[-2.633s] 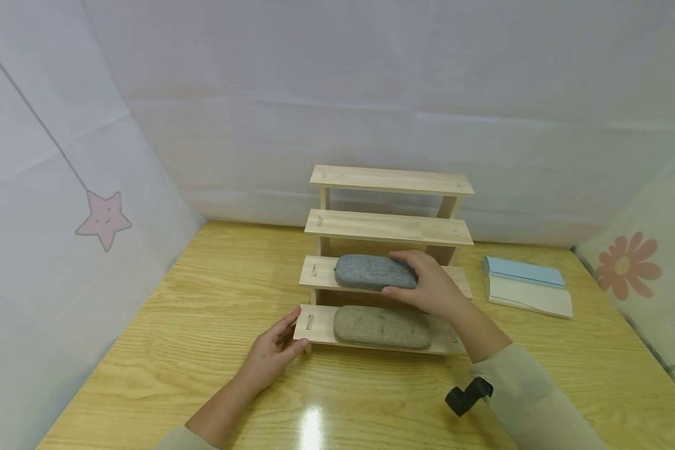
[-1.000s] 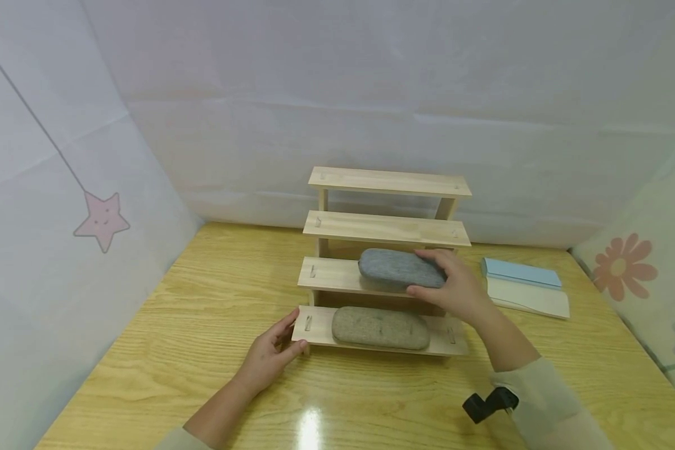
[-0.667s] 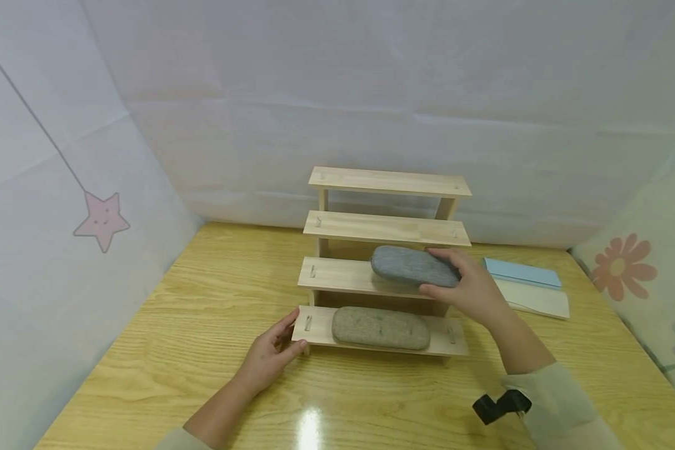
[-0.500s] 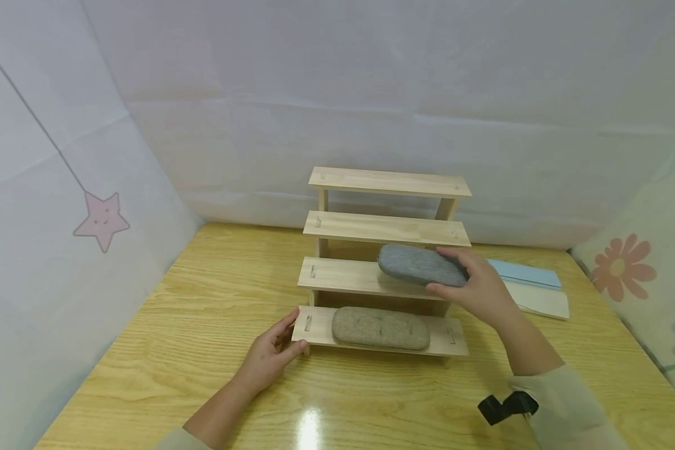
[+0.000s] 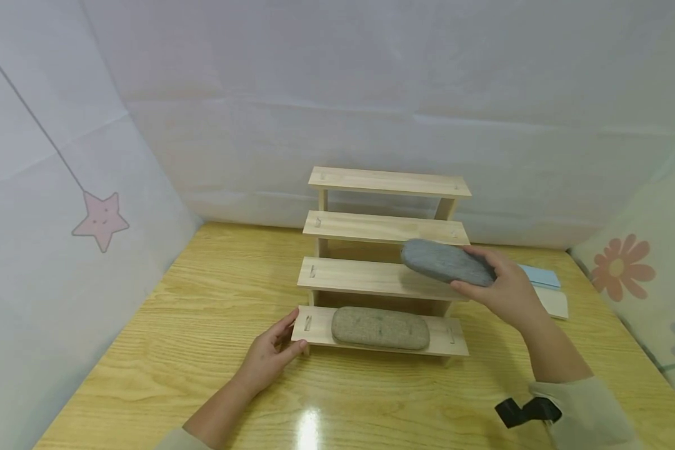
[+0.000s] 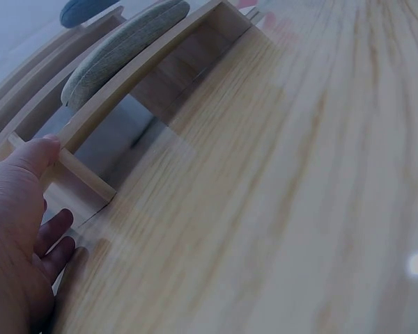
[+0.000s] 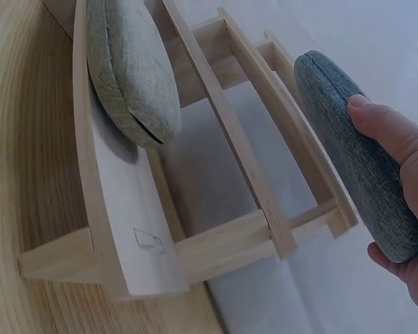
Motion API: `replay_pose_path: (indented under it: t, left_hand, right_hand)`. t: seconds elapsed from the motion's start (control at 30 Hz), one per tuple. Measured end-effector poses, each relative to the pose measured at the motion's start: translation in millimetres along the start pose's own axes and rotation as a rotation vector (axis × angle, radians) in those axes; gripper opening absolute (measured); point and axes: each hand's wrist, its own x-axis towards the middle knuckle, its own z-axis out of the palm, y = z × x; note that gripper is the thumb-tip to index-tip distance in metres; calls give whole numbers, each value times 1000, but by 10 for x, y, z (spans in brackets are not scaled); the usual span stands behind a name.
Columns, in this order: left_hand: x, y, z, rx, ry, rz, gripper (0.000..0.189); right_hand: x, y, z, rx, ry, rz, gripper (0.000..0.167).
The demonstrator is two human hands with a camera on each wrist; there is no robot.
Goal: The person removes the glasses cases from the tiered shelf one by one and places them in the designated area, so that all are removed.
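My right hand (image 5: 509,287) grips the right end of a blue-grey fabric glasses case (image 5: 441,259). The case is tilted, its left end higher, and hangs over the right part of the second step from the bottom of a stepped wooden rack (image 5: 337,273). In the right wrist view, the thumb lies along the side of the blue-grey glasses case (image 7: 355,149). My left hand (image 5: 266,356) holds the rack's bottom board at its left end, thumb at the front edge. A tan-green glasses case (image 5: 380,328) lies on that bottom board, seen also from the side in the left wrist view.
On the wooden table (image 5: 202,312), right of the rack, lies a flat light blue and cream folded item (image 5: 551,302), partly hidden behind my right hand. The rack's top two boards stand behind. Pale cloth walls (image 5: 371,81) enclose the table's back and sides.
My right hand has lifted the blue-grey glasses case off the second step and moved it right, tilting it. My left hand stays at the rack's end.
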Motion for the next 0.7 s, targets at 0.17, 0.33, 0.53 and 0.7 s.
replay_pose_path:
  t: [0.17,0.33,0.53,0.7]
  left_hand:
    - [1,-9,-4,1,3,3,68]
    - [7,-24,-3,1,2,8,68]
    - [7,-16,-2,-1,2,-2,69]
    - [9,-18,-8,4,0,-2,69]
  right_hand:
    - [-35,69,-78,6,11,18,79]
    - [-65,156,-151,-4,40,32,80]
    - [-122,251,-237,15,74,49,80]
    - [-179,309,-295,22,86,78,80]
